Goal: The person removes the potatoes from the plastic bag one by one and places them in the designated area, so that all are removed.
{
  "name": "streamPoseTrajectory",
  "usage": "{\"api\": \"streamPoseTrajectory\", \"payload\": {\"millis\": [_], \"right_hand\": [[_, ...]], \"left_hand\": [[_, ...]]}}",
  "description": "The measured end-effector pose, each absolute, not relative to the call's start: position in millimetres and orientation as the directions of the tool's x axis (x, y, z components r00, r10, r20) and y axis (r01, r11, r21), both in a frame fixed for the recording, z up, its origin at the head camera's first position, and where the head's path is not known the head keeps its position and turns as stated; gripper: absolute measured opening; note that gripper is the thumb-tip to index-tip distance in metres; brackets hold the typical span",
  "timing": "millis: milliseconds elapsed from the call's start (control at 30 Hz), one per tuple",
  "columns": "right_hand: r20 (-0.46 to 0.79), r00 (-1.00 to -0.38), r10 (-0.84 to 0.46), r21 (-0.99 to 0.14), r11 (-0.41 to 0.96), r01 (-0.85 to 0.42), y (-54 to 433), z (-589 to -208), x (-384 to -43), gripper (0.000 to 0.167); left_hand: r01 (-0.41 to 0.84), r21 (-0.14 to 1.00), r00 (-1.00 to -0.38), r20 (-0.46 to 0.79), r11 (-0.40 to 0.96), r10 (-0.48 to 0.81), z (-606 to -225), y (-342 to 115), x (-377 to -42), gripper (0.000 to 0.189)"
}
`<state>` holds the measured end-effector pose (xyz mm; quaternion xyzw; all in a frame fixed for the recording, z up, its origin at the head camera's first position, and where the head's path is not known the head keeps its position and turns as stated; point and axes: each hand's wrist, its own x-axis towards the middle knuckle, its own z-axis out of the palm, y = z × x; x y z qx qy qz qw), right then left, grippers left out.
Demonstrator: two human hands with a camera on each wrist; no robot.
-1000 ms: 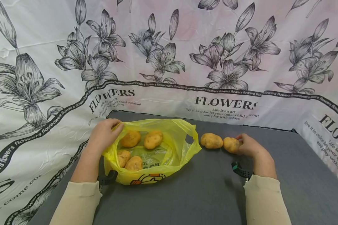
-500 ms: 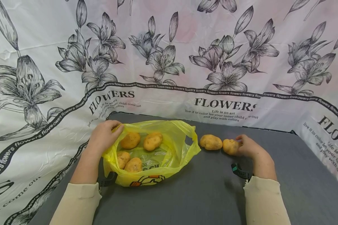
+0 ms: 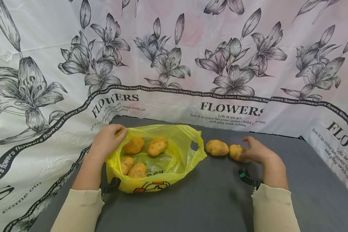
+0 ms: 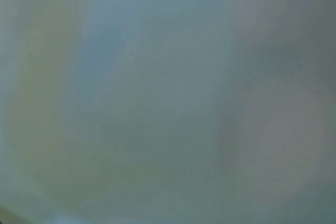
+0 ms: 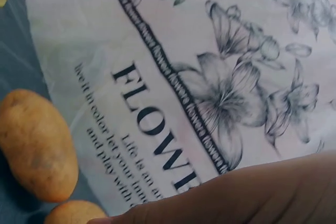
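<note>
A yellow plastic bag (image 3: 188, 161) stands with its mouth open at the left of the table. Four-fingered detail aside, my left hand (image 3: 107, 141) grips the bag's left rim. Several potatoes lie inside, among them one potato (image 3: 158, 146) toward the back. Right of the bag, a larger potato (image 3: 217, 148) and a smaller potato (image 3: 236, 152) sit side by side on the table. My right hand (image 3: 259, 151) is at the smaller one, fingers loosened and the index finger raised off it. In the right wrist view a digit's tip overlaps that potato's edge. The left wrist view is only blur.
The grey table (image 3: 203, 203) ends at the back and left against a white floral curtain (image 3: 168, 106). A dark wrist mount (image 3: 249, 178) juts from the right wrist, and another mount (image 3: 111, 185) on the left wrist overlaps the bag's near side.
My right hand has eased its grip on the smaller potato, its fingers spreading and shifting slightly right. My left hand and the bag have stayed in place.
</note>
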<state>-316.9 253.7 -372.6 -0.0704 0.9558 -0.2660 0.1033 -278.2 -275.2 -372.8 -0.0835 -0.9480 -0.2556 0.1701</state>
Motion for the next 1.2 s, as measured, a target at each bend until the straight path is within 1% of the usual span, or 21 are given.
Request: {"api": "streamPoseTrajectory", "payload": {"millis": [267, 400, 500, 767, 933, 1000, 1133, 1200], "right_hand": [[-0.095, -0.956, -0.279, -0.552, 0.814, -0.182, 236.4, -349.6, -302.3, 0.089], [-0.055, -0.942, -0.332, -0.541, 0.802, -0.251, 225.3, -339.2, -293.2, 0.087], [-0.026, -0.933, -0.359, -0.53, 0.796, -0.292, 214.3, -332.5, -285.9, 0.084], [0.042, -0.912, -0.408, -0.592, 0.726, -0.352, 188.9, -319.4, -271.3, 0.074], [0.139, -0.874, -0.466, -0.606, 0.658, -0.447, 175.8, -317.1, -265.9, 0.062], [0.171, -0.854, -0.491, -0.63, 0.612, -0.478, 168.9, -318.0, -264.5, 0.058], [0.218, -0.813, -0.54, -0.68, 0.513, -0.524, 153.0, -322.3, -263.3, 0.055], [0.242, -0.79, -0.563, -0.684, 0.478, -0.55, 144.8, -325.4, -263.6, 0.053]], "left_hand": [[0.254, 0.452, -0.926, 0.37, 0.855, 0.08, -370.1, -275.6, -277.9, 0.032], [0.257, 0.443, -0.924, 0.374, 0.859, 0.083, -369.4, -275.1, -277.7, 0.031], [0.258, 0.439, -0.922, 0.379, 0.861, 0.083, -369.3, -275.0, -277.4, 0.031], [0.263, 0.434, -0.918, 0.387, 0.862, 0.085, -369.6, -275.1, -277.1, 0.031], [0.261, 0.438, -0.92, 0.383, 0.86, 0.084, -369.9, -275.1, -276.4, 0.031], [0.258, 0.439, -0.922, 0.379, 0.861, 0.083, -369.8, -275.2, -276.1, 0.031], [0.254, 0.438, -0.922, 0.378, 0.862, 0.08, -369.2, -274.5, -275.7, 0.031], [0.253, 0.439, -0.923, 0.377, 0.862, 0.079, -368.9, -273.8, -275.7, 0.032]]}}
